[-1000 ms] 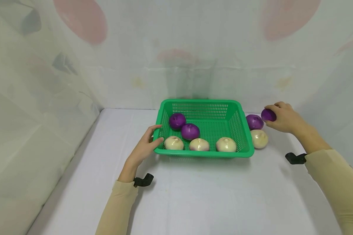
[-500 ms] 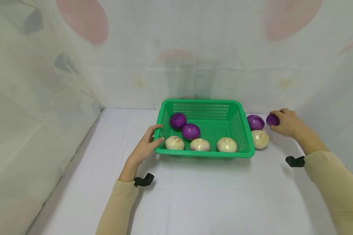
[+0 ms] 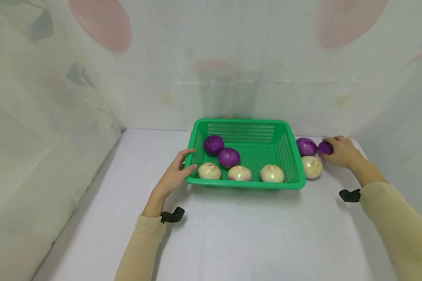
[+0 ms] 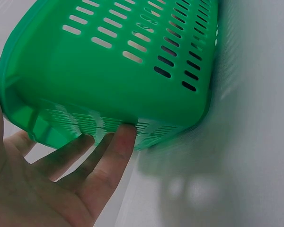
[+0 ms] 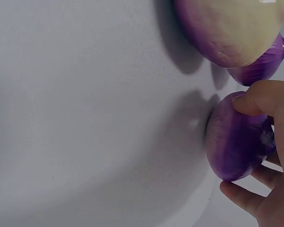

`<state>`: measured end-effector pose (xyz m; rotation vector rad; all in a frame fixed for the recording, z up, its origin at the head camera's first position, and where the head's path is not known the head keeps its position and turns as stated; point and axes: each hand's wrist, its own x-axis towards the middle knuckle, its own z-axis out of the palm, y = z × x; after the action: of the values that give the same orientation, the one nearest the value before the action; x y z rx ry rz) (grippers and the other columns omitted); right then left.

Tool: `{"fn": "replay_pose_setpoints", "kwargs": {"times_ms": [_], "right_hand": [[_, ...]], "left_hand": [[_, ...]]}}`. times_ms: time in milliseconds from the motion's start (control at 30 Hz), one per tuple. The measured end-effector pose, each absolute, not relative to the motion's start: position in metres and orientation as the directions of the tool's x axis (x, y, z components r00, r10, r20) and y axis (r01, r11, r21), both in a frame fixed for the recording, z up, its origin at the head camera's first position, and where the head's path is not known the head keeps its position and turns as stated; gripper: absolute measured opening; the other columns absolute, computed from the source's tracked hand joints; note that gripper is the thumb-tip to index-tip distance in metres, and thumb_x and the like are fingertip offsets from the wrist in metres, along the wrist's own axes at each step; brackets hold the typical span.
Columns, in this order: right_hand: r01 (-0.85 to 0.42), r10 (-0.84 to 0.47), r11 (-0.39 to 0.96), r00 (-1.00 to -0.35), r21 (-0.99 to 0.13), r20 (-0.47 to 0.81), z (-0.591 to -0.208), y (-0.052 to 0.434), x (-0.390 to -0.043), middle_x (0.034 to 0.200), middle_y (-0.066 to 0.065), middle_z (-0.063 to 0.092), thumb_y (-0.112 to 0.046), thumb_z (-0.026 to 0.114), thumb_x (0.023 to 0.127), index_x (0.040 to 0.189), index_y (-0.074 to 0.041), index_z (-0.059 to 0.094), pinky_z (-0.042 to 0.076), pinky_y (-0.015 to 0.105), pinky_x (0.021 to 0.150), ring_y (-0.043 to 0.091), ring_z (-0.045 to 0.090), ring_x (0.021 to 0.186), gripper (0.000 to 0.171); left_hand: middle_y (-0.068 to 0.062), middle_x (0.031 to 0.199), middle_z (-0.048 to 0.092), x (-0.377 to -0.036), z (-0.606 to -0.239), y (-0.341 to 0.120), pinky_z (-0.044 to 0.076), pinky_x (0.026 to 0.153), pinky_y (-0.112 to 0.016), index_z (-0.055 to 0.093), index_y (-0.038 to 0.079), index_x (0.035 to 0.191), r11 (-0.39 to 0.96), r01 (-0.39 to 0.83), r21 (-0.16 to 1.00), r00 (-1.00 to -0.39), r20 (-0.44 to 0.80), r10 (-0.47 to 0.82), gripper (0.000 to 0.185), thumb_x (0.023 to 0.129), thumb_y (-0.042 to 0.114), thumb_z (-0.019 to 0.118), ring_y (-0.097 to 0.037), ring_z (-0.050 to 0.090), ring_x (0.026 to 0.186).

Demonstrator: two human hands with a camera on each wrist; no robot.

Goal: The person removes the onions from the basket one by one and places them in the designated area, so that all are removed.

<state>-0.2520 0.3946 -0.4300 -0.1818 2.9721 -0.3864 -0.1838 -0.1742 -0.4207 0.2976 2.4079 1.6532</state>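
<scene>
A green slotted basket (image 3: 290,151) stands on the white table (image 3: 232,234) and holds two purple onions (image 3: 213,144) (image 3: 228,157) and three white onions (image 3: 209,171). My left hand (image 3: 174,174) holds the basket's near left corner (image 4: 23,118), thumb on the rim and fingers (image 4: 114,144) under its base. My right hand (image 3: 339,151) grips a purple onion (image 3: 325,148) (image 5: 237,138) down at the table, right of the basket. Beside it lie another purple onion (image 3: 306,146) (image 5: 260,68) and a white onion (image 3: 312,167) (image 5: 227,28).
A pale patterned curtain (image 3: 49,117) closes in the table at the left, back and right. Black wrist mounts (image 3: 172,215) (image 3: 349,195) sit at both cuffs. Bare white tabletop lies in front of the basket.
My right hand has lowered the purple onion from above the table down beside the other purple onion. The left hand and basket have stayed put.
</scene>
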Motion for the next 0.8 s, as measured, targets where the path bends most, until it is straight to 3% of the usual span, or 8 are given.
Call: {"fn": "replay_pose_setpoints", "kwargs": {"times_ms": [333,567,800], "right_hand": [[-0.155,-0.180,0.955,-0.980,-0.254,-0.078,-0.422,0.395,-0.252,0.141,0.043,0.030,-0.026,0.068,0.092,0.146,0.003,0.040,0.036,0.081,0.091,0.068,0.029,0.125,0.068],[-0.191,-0.206,0.945,-0.978,-0.264,-0.029,-0.399,0.391,-0.248,0.141,0.043,0.033,-0.019,0.066,0.093,0.143,0.005,0.043,0.033,0.083,0.090,0.070,0.028,0.124,0.061],[-0.230,-0.219,0.936,-0.973,-0.268,0.074,-0.372,0.383,-0.241,0.141,0.039,0.037,-0.018,0.064,0.094,0.141,0.004,0.046,0.032,0.081,0.092,0.067,0.031,0.124,0.055]], "left_hand": [[-0.008,0.162,0.029,-0.184,-0.419,-0.174,0.027,0.113,-0.065,0.034,0.018,0.157,0.348,0.047,0.936,-0.958,-0.056,0.280,0.058,0.104,0.025,0.059,-0.044,0.029,0.145],[-0.008,0.163,0.028,-0.183,-0.418,-0.174,0.027,0.112,-0.066,0.034,0.017,0.157,0.358,0.048,0.932,-0.957,-0.059,0.284,0.059,0.104,0.026,0.059,-0.044,0.028,0.145],[-0.015,0.159,0.033,-0.184,-0.418,-0.174,0.035,0.107,-0.062,0.033,0.017,0.157,0.345,0.045,0.938,-0.956,-0.060,0.288,0.059,0.104,0.024,0.059,-0.042,0.041,0.138]]}}
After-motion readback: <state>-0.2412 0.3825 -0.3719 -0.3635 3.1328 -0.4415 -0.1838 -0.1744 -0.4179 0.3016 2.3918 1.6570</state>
